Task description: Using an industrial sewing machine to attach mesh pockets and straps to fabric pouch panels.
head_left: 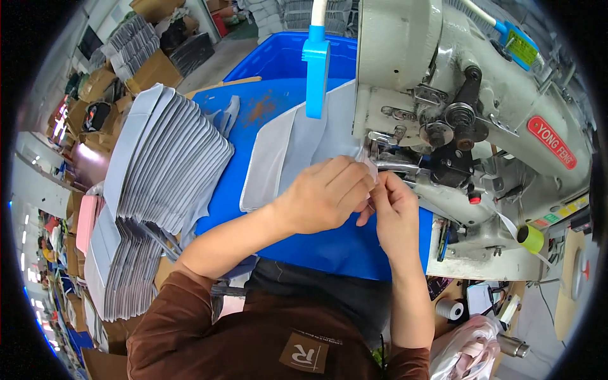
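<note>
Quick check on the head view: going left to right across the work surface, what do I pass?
Stack of grey fabric pieces → grey fabric piece being worked → left hand → right hand → sewing machine → yellow-green tape roll.

The blue worktop (266,107) carries a fanned stack of grey fabric pieces (171,158) at 9 o'clock, one flat grey fabric panel (285,152) at centre, and a cream sewing machine (481,107) at 2 o'clock.

Grey fabric panel (297,152) flat under needle
</note>
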Available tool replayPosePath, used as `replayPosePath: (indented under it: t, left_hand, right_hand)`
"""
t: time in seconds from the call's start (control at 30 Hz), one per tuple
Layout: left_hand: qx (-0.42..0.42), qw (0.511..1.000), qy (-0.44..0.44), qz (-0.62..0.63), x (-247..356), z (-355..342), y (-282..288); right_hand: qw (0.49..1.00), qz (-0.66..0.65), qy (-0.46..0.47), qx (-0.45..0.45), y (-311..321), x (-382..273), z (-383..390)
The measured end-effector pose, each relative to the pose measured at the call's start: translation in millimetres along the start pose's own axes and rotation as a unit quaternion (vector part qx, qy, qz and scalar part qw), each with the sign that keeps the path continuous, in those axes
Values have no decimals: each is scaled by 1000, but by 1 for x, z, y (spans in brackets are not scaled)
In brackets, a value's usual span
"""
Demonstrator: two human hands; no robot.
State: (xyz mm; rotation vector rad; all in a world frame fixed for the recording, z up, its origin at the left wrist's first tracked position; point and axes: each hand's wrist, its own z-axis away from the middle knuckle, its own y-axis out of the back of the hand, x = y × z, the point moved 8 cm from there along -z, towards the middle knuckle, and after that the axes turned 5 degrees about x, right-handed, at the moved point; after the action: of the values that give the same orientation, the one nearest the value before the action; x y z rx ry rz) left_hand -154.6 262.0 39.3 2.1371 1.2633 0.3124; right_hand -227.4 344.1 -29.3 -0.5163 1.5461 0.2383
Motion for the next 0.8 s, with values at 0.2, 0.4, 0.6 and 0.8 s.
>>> replayPosePath:
  t: [0.2, 0.4, 0.6, 0.8]
  left_hand:
    - [3, 998, 23, 56, -2, 19, 8]
    - [-34, 988, 106, -110, -11, 20, 18]
    - [-87, 986, 77, -123, -4, 23, 14]
    - [75, 978, -160, -111, 11, 28, 26]
  right_hand:
    - [993, 82, 49, 75, -1, -4, 20]
    - [967, 207, 104, 107, -7, -2, 22]
    - [955, 233, 109, 149, -8, 2, 13]
    - [979, 137, 89, 120, -24, 11, 12]
